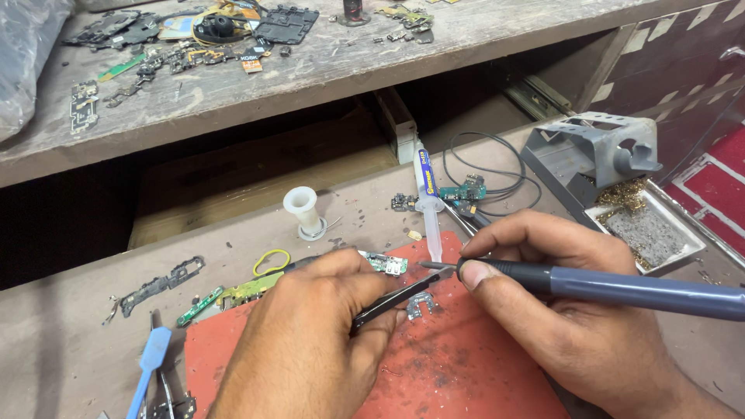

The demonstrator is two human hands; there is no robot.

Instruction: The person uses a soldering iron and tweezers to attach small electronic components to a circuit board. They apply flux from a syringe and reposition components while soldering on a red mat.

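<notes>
My left hand (310,341) grips black tweezers (396,299) whose tips reach toward the soldering iron's tip above a red work mat (458,372). My right hand (559,318) holds a grey soldering iron (621,285) like a pen, its tip pointing left. A small green circuit board (388,264) lies at the mat's top edge just beyond the tweezers. A small metal shield piece (419,305) rests on the mat under the tool tips.
A flux syringe (427,198) lies behind the mat beside a small board with black wires (466,188). An iron stand with brass wool tray (621,194) sits right. A white solder spool (301,208), yellow rubber band (270,261), blue pry tool (147,365) and loose parts lie left. The upper shelf (326,70) holds phone parts.
</notes>
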